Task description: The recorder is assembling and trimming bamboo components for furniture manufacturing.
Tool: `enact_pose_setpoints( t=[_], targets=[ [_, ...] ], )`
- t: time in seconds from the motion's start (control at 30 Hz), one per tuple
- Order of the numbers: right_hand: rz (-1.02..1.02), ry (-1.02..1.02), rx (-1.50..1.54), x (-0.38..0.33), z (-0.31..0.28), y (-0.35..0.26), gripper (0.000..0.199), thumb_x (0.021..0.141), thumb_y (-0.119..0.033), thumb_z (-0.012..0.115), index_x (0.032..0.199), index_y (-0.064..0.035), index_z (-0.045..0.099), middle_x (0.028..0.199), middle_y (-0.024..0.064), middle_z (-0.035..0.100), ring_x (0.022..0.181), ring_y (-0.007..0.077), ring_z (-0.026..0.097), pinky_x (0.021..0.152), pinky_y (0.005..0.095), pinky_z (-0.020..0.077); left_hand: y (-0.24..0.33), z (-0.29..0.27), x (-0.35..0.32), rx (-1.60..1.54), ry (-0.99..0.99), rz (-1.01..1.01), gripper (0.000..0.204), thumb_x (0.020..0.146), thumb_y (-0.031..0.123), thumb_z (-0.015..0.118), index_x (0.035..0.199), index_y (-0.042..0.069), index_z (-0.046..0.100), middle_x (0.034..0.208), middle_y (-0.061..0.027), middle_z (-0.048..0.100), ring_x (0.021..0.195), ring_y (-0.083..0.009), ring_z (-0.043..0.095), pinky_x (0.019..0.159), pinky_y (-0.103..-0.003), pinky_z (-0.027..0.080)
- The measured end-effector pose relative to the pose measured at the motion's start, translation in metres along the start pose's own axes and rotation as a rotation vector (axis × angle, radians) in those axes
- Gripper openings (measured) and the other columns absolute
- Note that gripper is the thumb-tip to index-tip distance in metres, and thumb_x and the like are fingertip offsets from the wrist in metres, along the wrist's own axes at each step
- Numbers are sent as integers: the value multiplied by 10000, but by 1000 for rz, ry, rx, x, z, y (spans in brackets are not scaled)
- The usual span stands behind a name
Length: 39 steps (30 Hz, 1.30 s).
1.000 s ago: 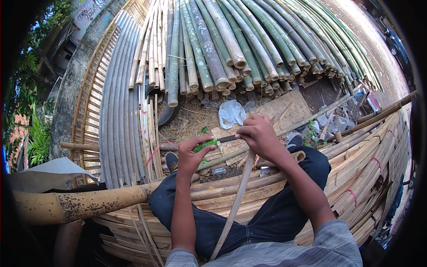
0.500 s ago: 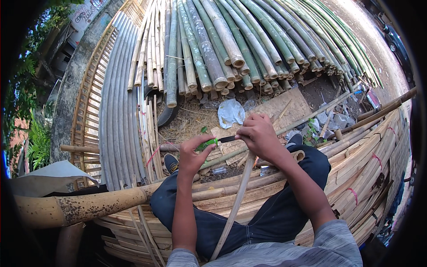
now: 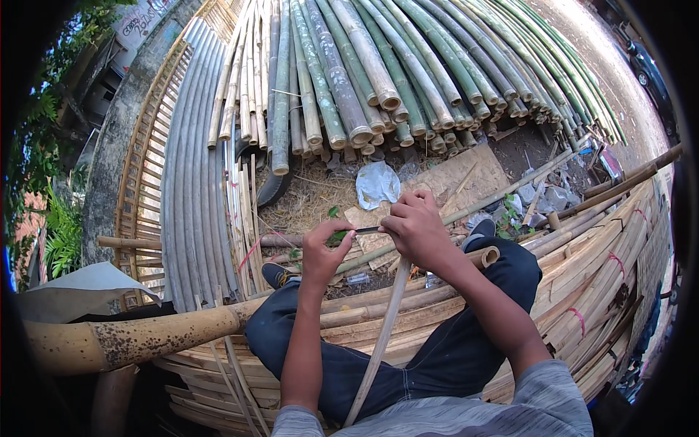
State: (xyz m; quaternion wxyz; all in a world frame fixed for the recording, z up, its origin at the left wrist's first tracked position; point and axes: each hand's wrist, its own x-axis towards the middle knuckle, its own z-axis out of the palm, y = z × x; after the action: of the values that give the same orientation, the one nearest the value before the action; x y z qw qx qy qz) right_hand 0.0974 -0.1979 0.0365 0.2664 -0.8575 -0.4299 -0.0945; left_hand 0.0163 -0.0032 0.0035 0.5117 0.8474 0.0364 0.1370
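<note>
Bamboo poles (image 3: 338,73) fan across the top of the frame. A pale strip (image 3: 382,335) climbs from bottom centre to my right hand (image 3: 415,227). At centre, its fingers and those of my left hand (image 3: 322,246) pinch opposite ends of a thin dark rod (image 3: 368,229).

Dark graffiti (image 3: 137,28), letters and figures in two slanting rows, stands on the pale wall (image 3: 129,45) at upper left; any print on the reddish scrap (image 3: 610,164) at right is too small to read.
</note>
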Motion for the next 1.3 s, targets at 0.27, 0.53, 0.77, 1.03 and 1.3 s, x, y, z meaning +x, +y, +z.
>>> enact_pose_setpoints(
  t=[0.27,0.53,0.77,1.03,1.3],
  targets=[
    [-34,49,-8,-1,2,-2,78,746,-155,689,743,-86,652,717,27,542,839,208,550,849,405,365,-2,5,-1,-42,128,86,316,745,-42,679,1047,31,620,818,-69,672,784,-162,659,747,-282,500],
    [-17,23,-24,-1,7,2,14,713,-96,652,721,-95,663,747,18,574,872,197,555,870,430,354,0,-2,-1,88,36,78,397,738,35,750,1108,61,606,856,-111,690,775,-211,674,734,-328,518],
    [74,-12,103,2,6,1,54,764,-167,675,756,-117,693,781,7,605,892,197,556,862,422,348,-17,-31,-5,148,-111,-74,239,771,181,752,910,-3,692,821,-145,688,698,-259,656,628,-343,490],
    [6,-112,119,-1,24,13,61,739,-114,673,782,-76,696,746,42,581,793,234,560,741,374,398,-3,-28,-7,126,-147,-47,252,789,203,743,924,-6,699,771,-149,679,644,-259,638,589,-347,476],
    [-99,-111,277,2,22,10,49,716,-48,666,763,-32,667,711,86,529,739,279,532,676,389,415,1,-32,-12,166,-158,51,248,797,203,734,923,-7,698,781,-156,678,646,-266,639,582,-348,474]
  ],
)
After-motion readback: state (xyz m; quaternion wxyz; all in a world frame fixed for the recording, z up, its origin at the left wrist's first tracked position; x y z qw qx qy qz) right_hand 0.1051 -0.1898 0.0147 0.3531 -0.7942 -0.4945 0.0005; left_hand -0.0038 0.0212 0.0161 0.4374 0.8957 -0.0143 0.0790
